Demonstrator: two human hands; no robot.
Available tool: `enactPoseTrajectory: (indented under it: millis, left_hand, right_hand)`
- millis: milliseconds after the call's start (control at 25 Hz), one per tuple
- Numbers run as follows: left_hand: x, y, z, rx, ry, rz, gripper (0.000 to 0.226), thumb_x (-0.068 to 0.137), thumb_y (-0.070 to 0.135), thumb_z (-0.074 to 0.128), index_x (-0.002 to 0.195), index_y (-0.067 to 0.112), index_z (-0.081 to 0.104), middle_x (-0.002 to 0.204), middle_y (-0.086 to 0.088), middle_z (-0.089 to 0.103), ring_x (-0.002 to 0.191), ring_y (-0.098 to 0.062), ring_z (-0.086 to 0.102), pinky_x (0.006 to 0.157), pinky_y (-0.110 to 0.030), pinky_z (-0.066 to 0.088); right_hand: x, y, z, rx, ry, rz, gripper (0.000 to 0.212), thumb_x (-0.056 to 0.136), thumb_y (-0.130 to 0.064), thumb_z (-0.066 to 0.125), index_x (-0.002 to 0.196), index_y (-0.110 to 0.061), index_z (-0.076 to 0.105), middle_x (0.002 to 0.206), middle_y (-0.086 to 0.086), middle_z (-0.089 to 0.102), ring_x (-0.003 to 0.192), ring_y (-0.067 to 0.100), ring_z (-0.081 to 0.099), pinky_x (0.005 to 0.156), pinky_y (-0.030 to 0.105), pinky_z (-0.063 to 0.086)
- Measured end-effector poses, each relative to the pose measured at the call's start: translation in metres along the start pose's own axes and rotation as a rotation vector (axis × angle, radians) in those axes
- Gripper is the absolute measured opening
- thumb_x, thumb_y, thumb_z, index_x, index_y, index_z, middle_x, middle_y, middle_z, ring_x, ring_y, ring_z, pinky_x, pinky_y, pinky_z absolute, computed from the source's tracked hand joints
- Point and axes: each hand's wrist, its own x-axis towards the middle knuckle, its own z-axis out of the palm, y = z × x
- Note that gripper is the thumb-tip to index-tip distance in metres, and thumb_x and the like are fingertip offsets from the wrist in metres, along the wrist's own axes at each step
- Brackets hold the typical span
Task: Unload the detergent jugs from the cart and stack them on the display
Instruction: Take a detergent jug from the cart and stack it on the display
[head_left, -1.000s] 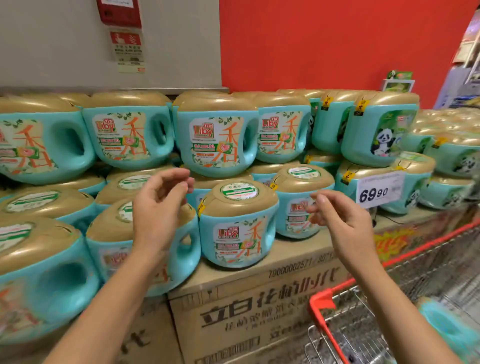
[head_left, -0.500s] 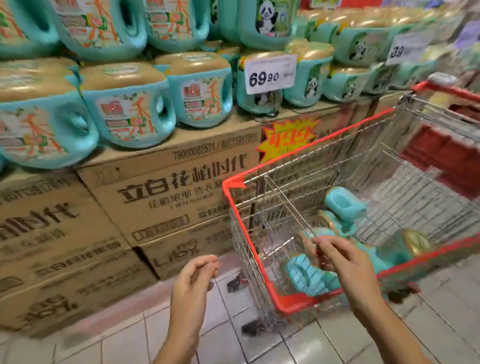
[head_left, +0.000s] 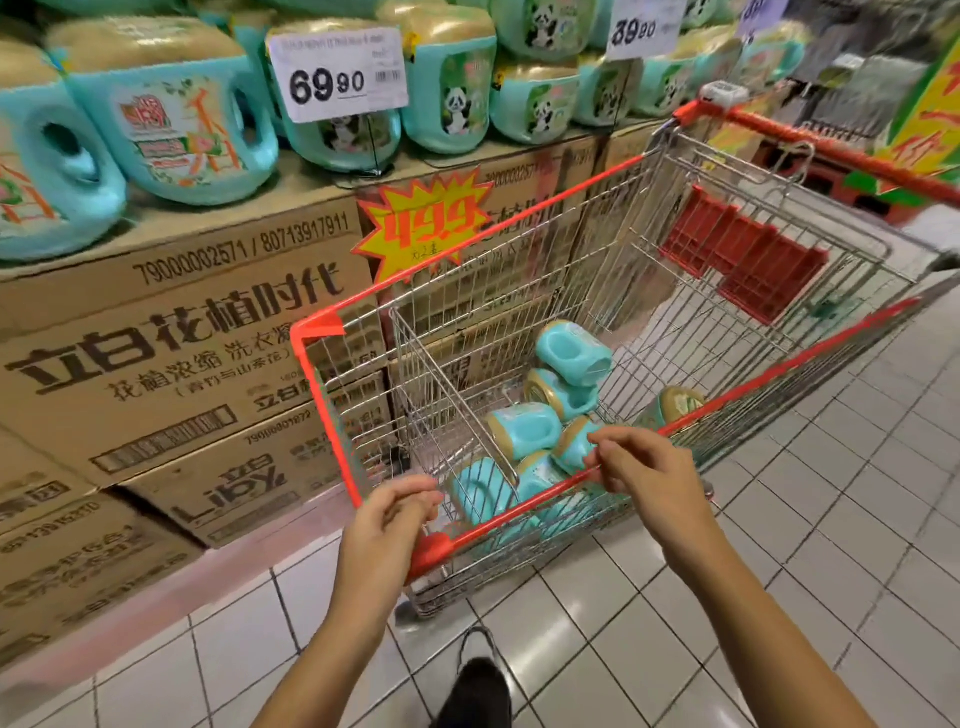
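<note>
A wire shopping cart (head_left: 717, 374) with a red rim stands to the right of the display. Several teal detergent jugs (head_left: 524, 430) with gold caps lie on their sides at its bottom. The display (head_left: 171, 119) of teal jugs sits on stacked cardboard boxes at upper left. My left hand (head_left: 387, 525) hovers over the cart's near corner, fingers loosely curled, holding nothing. Over the near red rim my right hand (head_left: 644, 473) hangs with curled fingers and also holds nothing. Whether either hand touches the rim is unclear.
Brown cartons (head_left: 171, 358) form the display's base down to the floor. Price cards (head_left: 337, 73) and a yellow star tag (head_left: 423, 223) hang at the shelf edge. A wire divider (head_left: 447, 395) stands inside the cart. My shoe (head_left: 480, 691) is on white floor tiles.
My view has swung from the display down to the cart. Both hands dropped from the shelf jugs and moved forward to the cart's near rim.
</note>
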Motion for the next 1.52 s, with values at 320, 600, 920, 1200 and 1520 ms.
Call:
enactPoseTrajectory:
  millis: [320,600,920,1200,1520]
  left_hand:
    - [0.137,0.034,0.114,0.016,-0.092,-0.033,0.018,0.092,0.005,0.057,0.092,0.018,0.069,0.091,-0.005,0.072,0.078,-0.01,0.063,0.065,-0.017,0.049]
    - [0.238,-0.015,0.213,0.162,-0.109,-0.269,0.01,0.091,0.012,0.058,0.095,0.016,0.067,0.082,-0.004,0.064,0.079,-0.017,0.058,0.059,-0.018,0.043]
    - [0.267,-0.131,0.27,0.255,-0.047,-0.641,0.066,0.068,0.058,0.067,0.119,0.018,0.055,0.116,-0.005,0.062,0.098,-0.02,0.057,0.078,-0.028,0.042]
    - [0.265,-0.21,0.305,0.094,-0.005,-0.816,0.048,0.084,0.004,0.072,0.121,0.018,0.045,0.103,0.002,0.051,0.078,0.001,0.056,0.051,-0.005,0.042]
    - [0.268,-0.257,0.326,-0.181,0.046,-0.884,0.112,0.069,-0.002,0.081,0.153,0.021,0.01,0.142,-0.008,0.047,0.124,-0.024,0.05,0.081,-0.021,0.049]
  right_hand:
    - [0.182,0.005,-0.034,-0.271,-0.06,0.088,0.014,0.094,-0.001,0.053,0.099,0.004,0.065,0.073,0.01,0.063,0.049,0.003,0.056,0.049,0.014,0.042]
    - [0.309,0.066,-0.064,-0.563,-0.185,0.322,0.016,0.094,-0.006,0.049,0.083,-0.002,0.059,0.08,0.02,0.058,0.06,0.022,0.053,0.055,0.027,0.04]
    - [0.395,0.188,-0.077,-0.729,-0.493,0.538,0.014,0.092,-0.016,0.061,0.105,-0.01,0.057,0.089,0.018,0.059,0.068,0.025,0.054,0.061,0.032,0.043]
    - [0.407,0.28,-0.086,-0.688,-0.647,0.688,0.035,0.095,-0.014,0.06,0.126,-0.007,0.046,0.073,-0.003,0.052,0.045,-0.001,0.053,0.043,0.009,0.038]
    - [0.386,0.305,-0.089,-0.206,-0.5,0.967,0.044,0.098,-0.007,0.05,0.139,0.003,0.039,0.137,0.031,0.049,0.129,0.047,0.045,0.111,0.056,0.033]
